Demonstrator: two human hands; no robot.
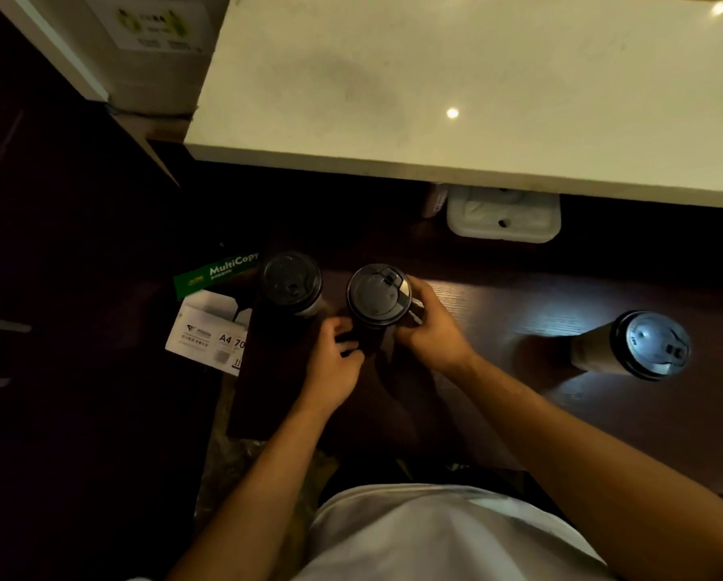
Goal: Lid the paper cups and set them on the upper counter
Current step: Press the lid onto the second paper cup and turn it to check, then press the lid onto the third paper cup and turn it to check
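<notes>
Off the left edge of the dark desk point(498, 312) lie a green wrapper point(215, 273) reading "MultiCopy" and a white paper box point(209, 333) marked "A4 70". The right hand point(429, 329) curls round the middle cup point(378, 297) near the desk's left end, fingers by its black lid. The left hand point(336, 362) grips the cup's lower side. A second lidded cup point(291, 283) stands just left, a third point(640, 345) well right. The white upper counter point(435, 98) lies beyond.

Dim, warm-tinted, wide-angle edge distortion
</notes>
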